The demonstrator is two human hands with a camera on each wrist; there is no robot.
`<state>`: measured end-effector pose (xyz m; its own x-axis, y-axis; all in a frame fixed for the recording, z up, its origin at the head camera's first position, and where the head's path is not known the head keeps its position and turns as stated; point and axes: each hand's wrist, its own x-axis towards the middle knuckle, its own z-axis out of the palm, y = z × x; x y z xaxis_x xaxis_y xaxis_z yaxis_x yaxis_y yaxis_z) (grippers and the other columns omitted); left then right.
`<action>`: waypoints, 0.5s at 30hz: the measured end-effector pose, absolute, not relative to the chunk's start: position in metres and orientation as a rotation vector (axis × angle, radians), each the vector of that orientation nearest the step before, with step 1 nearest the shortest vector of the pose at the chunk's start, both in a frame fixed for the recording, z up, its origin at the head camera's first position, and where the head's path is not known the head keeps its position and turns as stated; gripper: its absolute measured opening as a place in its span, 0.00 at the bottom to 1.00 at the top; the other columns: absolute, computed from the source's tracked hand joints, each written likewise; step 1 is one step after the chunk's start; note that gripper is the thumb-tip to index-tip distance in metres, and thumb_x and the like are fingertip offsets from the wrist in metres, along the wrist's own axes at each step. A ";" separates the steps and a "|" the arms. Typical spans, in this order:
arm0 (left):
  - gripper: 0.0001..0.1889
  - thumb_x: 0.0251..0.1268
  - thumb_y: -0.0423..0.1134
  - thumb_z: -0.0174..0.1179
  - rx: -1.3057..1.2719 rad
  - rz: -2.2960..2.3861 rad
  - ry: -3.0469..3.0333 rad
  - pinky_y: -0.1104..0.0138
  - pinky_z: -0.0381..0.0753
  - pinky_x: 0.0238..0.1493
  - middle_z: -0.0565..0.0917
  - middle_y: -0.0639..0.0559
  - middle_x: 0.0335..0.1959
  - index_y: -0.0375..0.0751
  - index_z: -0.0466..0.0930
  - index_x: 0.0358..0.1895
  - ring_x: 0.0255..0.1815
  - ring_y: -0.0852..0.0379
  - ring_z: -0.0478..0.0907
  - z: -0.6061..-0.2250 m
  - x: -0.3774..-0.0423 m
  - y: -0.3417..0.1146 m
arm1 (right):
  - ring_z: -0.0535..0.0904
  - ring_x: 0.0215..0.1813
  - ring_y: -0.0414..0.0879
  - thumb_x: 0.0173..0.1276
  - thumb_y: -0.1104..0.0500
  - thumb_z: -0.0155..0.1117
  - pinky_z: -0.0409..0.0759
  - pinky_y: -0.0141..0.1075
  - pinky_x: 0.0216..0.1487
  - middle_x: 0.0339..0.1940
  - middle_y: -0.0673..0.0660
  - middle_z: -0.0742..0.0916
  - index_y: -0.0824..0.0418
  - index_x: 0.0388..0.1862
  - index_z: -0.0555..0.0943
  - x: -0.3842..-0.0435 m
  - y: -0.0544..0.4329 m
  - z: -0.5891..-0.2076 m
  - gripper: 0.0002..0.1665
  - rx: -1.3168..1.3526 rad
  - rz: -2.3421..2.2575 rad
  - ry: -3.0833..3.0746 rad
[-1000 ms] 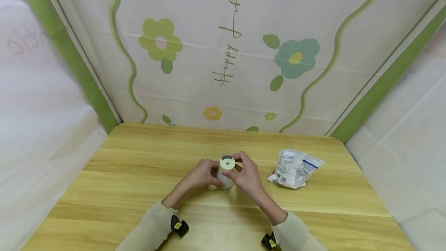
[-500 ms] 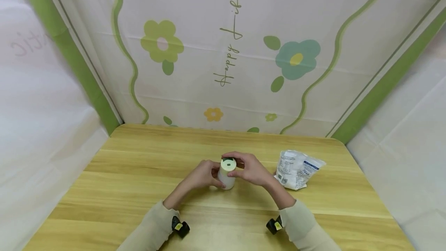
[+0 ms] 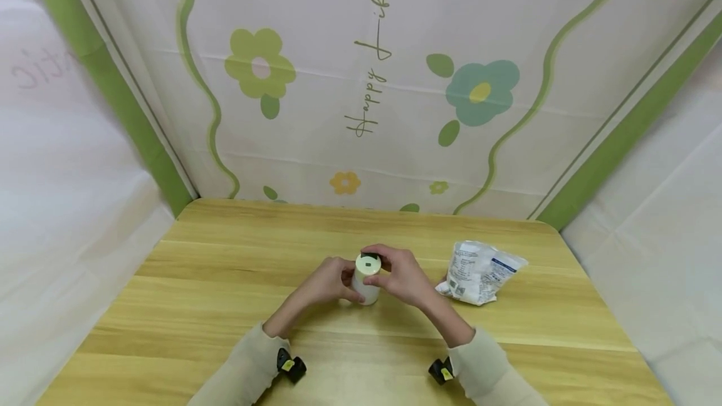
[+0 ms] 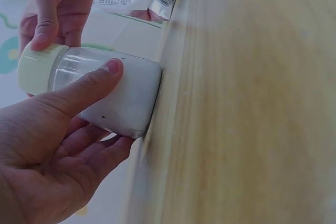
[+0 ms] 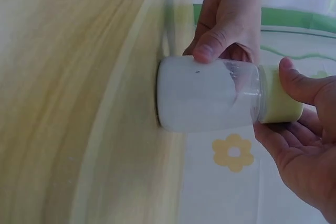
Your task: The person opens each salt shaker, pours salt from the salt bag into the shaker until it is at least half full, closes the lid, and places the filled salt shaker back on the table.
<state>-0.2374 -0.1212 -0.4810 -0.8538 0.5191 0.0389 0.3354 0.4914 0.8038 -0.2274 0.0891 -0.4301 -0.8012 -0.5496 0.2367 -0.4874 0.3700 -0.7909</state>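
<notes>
A clear jar (image 5: 194,95) stands upright on the table, filled for the most part with something white. On top of it sits a pale yellow-green lid (image 3: 368,266) with a dark patch at its far edge. My left hand (image 3: 327,282) grips the jar's body from the left, thumb along the near side and fingers behind. From the right, my right hand (image 3: 403,275) holds the lid, thumb on its near side and fingers round the far side, as the right wrist view shows too.
To the right stands a crumpled white printed bag (image 3: 479,273) with a blue strip. The wooden table (image 3: 225,255) ends at a floral fabric curtain (image 3: 316,130), with white fabric at both sides. A small black camera is on each wrist.
My right hand has shifted round the lid, its wrist swinging slightly outward to the right and then a little back. The left hand and jar stay nearly in place.
</notes>
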 end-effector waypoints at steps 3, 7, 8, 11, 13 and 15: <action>0.23 0.48 0.41 0.79 0.733 1.297 2.524 0.68 0.84 0.46 0.89 0.50 0.46 0.43 0.85 0.50 0.45 0.60 0.84 -0.481 -0.238 -0.122 | 0.84 0.57 0.51 0.57 0.63 0.76 0.84 0.38 0.54 0.53 0.56 0.87 0.60 0.59 0.80 -0.223 0.086 -0.431 0.29 -0.899 -1.457 2.591; 0.22 0.47 0.41 0.79 0.732 1.301 2.528 0.69 0.82 0.43 0.89 0.52 0.44 0.43 0.86 0.49 0.42 0.62 0.83 -0.481 -0.238 -0.122 | 0.85 0.56 0.51 0.56 0.64 0.77 0.85 0.37 0.52 0.52 0.57 0.87 0.60 0.58 0.80 -0.217 0.082 -0.435 0.29 -0.830 -1.499 2.659; 0.22 0.47 0.41 0.79 0.733 1.304 2.527 0.70 0.82 0.42 0.89 0.52 0.43 0.43 0.86 0.48 0.41 0.63 0.82 -0.481 -0.238 -0.122 | 0.85 0.55 0.51 0.55 0.64 0.77 0.85 0.36 0.52 0.52 0.57 0.88 0.60 0.57 0.81 -0.216 0.080 -0.436 0.29 -0.819 -1.507 2.684; 0.21 0.46 0.41 0.80 0.736 1.306 2.528 0.71 0.81 0.40 0.89 0.54 0.41 0.44 0.86 0.47 0.38 0.64 0.81 -0.481 -0.238 -0.122 | 0.86 0.54 0.50 0.53 0.64 0.79 0.85 0.37 0.52 0.50 0.56 0.88 0.60 0.55 0.81 -0.212 0.076 -0.439 0.29 -0.784 -1.538 2.754; 0.20 0.46 0.41 0.80 0.735 1.307 2.525 0.72 0.80 0.38 0.89 0.55 0.38 0.45 0.86 0.45 0.36 0.64 0.80 -0.480 -0.238 -0.122 | 0.86 0.55 0.50 0.52 0.64 0.80 0.84 0.37 0.53 0.49 0.55 0.88 0.60 0.54 0.81 -0.210 0.074 -0.441 0.28 -0.757 -1.560 2.796; 0.20 0.46 0.41 0.80 0.734 1.305 2.526 0.72 0.79 0.36 0.88 0.57 0.36 0.45 0.86 0.44 0.34 0.64 0.78 -0.480 -0.238 -0.122 | 0.85 0.55 0.50 0.52 0.63 0.80 0.84 0.38 0.53 0.49 0.55 0.88 0.60 0.53 0.81 -0.209 0.072 -0.442 0.28 -0.734 -1.576 2.821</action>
